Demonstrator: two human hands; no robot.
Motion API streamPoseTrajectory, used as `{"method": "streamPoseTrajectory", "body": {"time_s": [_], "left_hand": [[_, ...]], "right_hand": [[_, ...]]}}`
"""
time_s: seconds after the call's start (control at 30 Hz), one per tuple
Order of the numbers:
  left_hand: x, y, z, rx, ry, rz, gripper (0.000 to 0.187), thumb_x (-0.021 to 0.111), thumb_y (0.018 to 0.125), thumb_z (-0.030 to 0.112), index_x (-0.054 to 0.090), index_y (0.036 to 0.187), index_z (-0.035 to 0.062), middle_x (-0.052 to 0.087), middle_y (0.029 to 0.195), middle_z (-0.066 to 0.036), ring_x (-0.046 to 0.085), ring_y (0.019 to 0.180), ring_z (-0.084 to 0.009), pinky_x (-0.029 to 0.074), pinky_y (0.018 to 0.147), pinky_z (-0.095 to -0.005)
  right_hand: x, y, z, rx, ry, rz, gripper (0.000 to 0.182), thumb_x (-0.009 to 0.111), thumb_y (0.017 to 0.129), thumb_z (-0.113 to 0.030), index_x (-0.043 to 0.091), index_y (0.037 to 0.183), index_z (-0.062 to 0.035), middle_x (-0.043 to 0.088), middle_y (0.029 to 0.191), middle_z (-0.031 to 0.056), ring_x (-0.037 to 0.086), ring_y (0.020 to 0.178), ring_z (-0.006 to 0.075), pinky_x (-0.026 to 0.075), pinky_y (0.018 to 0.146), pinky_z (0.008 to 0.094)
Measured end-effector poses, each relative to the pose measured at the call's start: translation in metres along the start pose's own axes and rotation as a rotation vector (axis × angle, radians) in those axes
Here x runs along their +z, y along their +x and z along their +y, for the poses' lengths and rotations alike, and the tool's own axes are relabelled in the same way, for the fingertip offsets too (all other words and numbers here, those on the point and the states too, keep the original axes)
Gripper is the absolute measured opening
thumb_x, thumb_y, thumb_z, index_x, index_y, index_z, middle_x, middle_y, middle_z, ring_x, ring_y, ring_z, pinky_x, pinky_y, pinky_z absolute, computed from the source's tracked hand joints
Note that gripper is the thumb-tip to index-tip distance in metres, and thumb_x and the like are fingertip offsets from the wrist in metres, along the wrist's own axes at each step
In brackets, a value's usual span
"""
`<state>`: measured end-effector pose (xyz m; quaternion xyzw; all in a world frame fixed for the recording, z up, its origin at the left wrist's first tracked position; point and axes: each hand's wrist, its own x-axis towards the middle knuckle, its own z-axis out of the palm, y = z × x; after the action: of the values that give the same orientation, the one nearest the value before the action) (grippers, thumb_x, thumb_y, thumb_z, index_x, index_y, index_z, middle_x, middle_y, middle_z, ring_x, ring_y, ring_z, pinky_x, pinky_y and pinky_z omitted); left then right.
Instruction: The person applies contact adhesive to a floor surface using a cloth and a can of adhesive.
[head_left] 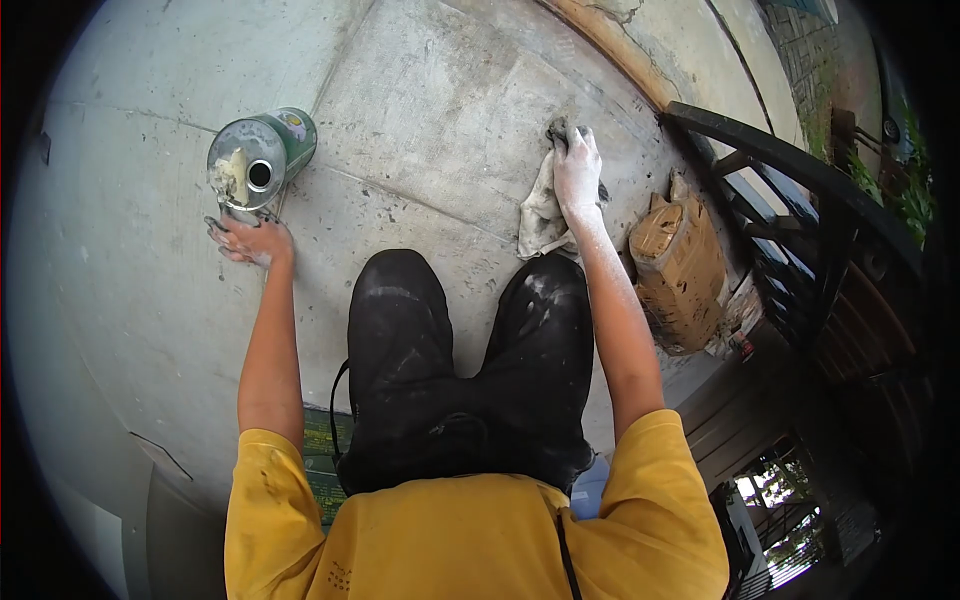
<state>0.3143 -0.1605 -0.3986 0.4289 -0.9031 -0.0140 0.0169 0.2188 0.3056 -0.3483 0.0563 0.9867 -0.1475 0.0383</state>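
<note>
On the floor at left stands a green metal can [297, 140] with a round hole in its top and a smear of cream-coloured paste beside the hole. Close by the can's near side is my left hand [252, 240], fingers spread and stained dark, holding nothing. My right hand [578, 175], coated in white powder up the forearm, is closed on a dirty whitish rag [541, 212]. The rag hangs down from that hand toward my right knee, and a dark bunched part shows at the fingertips.
A crumpled brown cardboard box [680, 270] sits right of my right forearm. Beyond it runs a dark slatted railing [830, 190]. The concrete floor [430, 110] has stains and seams. Green printed material [322, 450] lies under me at left.
</note>
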Motion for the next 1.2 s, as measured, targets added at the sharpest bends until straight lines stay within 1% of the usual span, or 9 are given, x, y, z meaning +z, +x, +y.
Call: {"method": "streamPoseTrajectory", "body": {"time_s": [0.1, 0.23, 0.37, 0.5, 0.63, 0.77, 0.9, 1.13, 1.2], "left_hand": [[0.002, -0.002, -0.008, 0.009, 0.040, 0.005, 0.077, 0.076, 0.078, 0.013, 0.035, 0.142, 0.0040, 0.030, 0.152, -0.022, 0.018, 0.149, -0.0320, 0.013, 0.119, -0.0517], [-0.001, 0.000, -0.001, 0.003, 0.031, -0.015, 0.078, 0.076, 0.078, 0.013, 0.034, 0.143, 0.0047, 0.028, 0.153, -0.023, 0.018, 0.149, -0.0331, 0.014, 0.118, -0.0513], [0.005, 0.001, -0.006, -0.006, 0.070, -0.017, 0.079, 0.077, 0.077, 0.014, 0.034, 0.143, 0.0050, 0.026, 0.154, -0.023, 0.018, 0.149, -0.0335, 0.014, 0.119, -0.0516], [0.006, 0.002, -0.007, 0.013, 0.068, -0.020, 0.080, 0.078, 0.077, 0.016, 0.034, 0.143, 0.0049, 0.026, 0.154, -0.023, 0.018, 0.148, -0.0337, 0.013, 0.119, -0.0528], [0.004, 0.000, -0.002, 0.018, -0.020, 0.007, 0.079, 0.078, 0.077, 0.015, 0.034, 0.143, 0.0044, 0.027, 0.153, -0.024, 0.017, 0.148, -0.0350, 0.012, 0.119, -0.0544], [-0.011, -0.001, 0.007, -0.009, -0.100, -0.020, 0.077, 0.077, 0.078, 0.013, 0.035, 0.142, 0.0042, 0.027, 0.153, -0.025, 0.016, 0.149, -0.0358, 0.013, 0.118, -0.0541], [0.010, -0.002, -0.011, -0.002, -0.031, 0.005, 0.078, 0.077, 0.077, 0.013, 0.035, 0.143, 0.0039, 0.027, 0.153, -0.024, 0.017, 0.149, -0.0353, 0.015, 0.118, -0.0526], [0.005, 0.001, -0.003, 0.031, 0.009, 0.015, 0.079, 0.075, 0.079, 0.015, 0.033, 0.144, 0.0032, 0.029, 0.153, -0.023, 0.018, 0.149, -0.0319, 0.015, 0.117, -0.0524], [0.004, 0.000, -0.014, 0.041, 0.032, 0.017, 0.078, 0.075, 0.079, 0.015, 0.033, 0.144, 0.0032, 0.029, 0.153, -0.023, 0.019, 0.149, -0.0313, 0.015, 0.117, -0.0526]], "right_hand": [[-0.015, 0.037, 0.004, 0.155, 0.127, -0.098, 0.028, 0.061, 0.088, -0.010, 0.061, 0.112, 0.0038, 0.062, 0.108, 0.0253, 0.059, 0.106, 0.0435, 0.048, 0.092, 0.0472], [-0.009, 0.004, -0.008, 0.091, 0.120, -0.190, 0.021, 0.061, 0.088, -0.011, 0.063, 0.105, 0.0012, 0.061, 0.101, 0.0249, 0.060, 0.100, 0.0433, 0.049, 0.088, 0.0470], [-0.010, 0.041, 0.009, 0.097, 0.159, -0.039, 0.021, 0.062, 0.088, -0.014, 0.064, 0.101, 0.0022, 0.063, 0.102, 0.0240, 0.060, 0.099, 0.0425, 0.048, 0.087, 0.0481], [-0.002, 0.017, 0.000, 0.168, 0.156, -0.184, 0.026, 0.064, 0.086, -0.014, 0.065, 0.105, 0.0029, 0.063, 0.106, 0.0245, 0.060, 0.105, 0.0409, 0.048, 0.091, 0.0470], [-0.002, 0.039, 0.013, 0.232, 0.265, -0.091, 0.021, 0.064, 0.086, -0.014, 0.068, 0.099, 0.0028, 0.065, 0.097, 0.0249, 0.062, 0.098, 0.0417, 0.048, 0.088, 0.0471], [0.007, 0.019, -0.003, 0.227, 0.230, -0.181, 0.028, 0.063, 0.086, -0.014, 0.065, 0.110, 0.0007, 0.063, 0.106, 0.0265, 0.060, 0.103, 0.0432, 0.049, 0.091, 0.0473], [-0.006, 0.046, 0.010, 0.290, 0.314, -0.081, 0.020, 0.067, 0.084, -0.015, 0.069, 0.092, 0.0030, 0.067, 0.093, 0.0244, 0.064, 0.097, 0.0417, 0.049, 0.089, 0.0455], [-0.006, 0.029, 0.000, 0.290, 0.292, -0.154, 0.022, 0.066, 0.086, -0.015, 0.070, 0.101, 0.0009, 0.068, 0.099, 0.0241, 0.064, 0.102, 0.0413, 0.049, 0.093, 0.0442], [-0.015, 0.055, 0.011, 0.333, 0.302, -0.013, 0.023, 0.067, 0.085, -0.016, 0.072, 0.099, 0.0012, 0.072, 0.088, 0.0217, 0.071, 0.086, 0.0357, 0.054, 0.079, 0.0402]]}}
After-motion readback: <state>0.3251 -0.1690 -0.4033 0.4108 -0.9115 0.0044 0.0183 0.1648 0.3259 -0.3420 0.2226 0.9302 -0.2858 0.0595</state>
